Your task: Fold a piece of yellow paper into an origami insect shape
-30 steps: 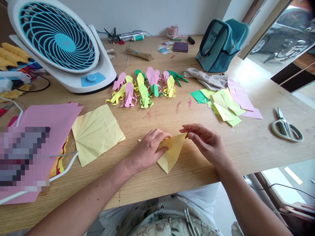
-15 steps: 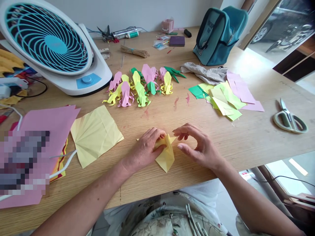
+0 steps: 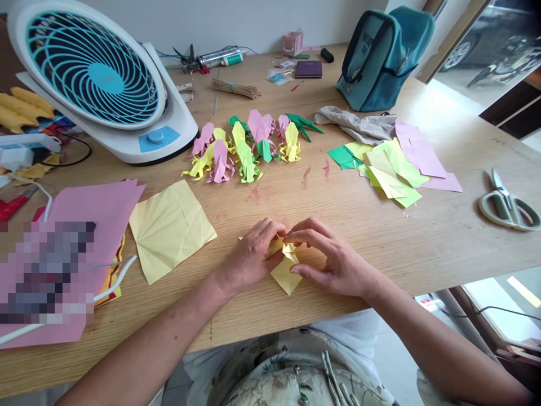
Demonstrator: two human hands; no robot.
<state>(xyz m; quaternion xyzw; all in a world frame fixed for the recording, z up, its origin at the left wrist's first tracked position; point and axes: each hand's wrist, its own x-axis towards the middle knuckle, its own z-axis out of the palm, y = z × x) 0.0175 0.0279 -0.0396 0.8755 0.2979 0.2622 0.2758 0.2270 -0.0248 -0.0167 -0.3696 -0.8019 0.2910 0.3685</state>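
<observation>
A small folded yellow paper [image 3: 285,273] lies on the wooden table [image 3: 346,225] in front of me. My left hand [image 3: 251,256] presses on its left side with fingers curled over it. My right hand [image 3: 327,256] covers its right side, fingertips pinching the paper's upper fold where both hands meet. A creased yellow square sheet [image 3: 171,228] lies flat to the left of my hands.
Several folded pink, yellow and green paper figures [image 3: 245,149] stand behind my hands. Loose coloured sheets [image 3: 393,169] and scissors [image 3: 509,206] lie right, pink paper [image 3: 97,211] left. A fan [image 3: 97,79] stands back left, a teal bag [image 3: 380,56] back right.
My right hand has moved left onto the yellow paper, folding its right flap inward so the piece is narrower. My left hand has stayed on it.
</observation>
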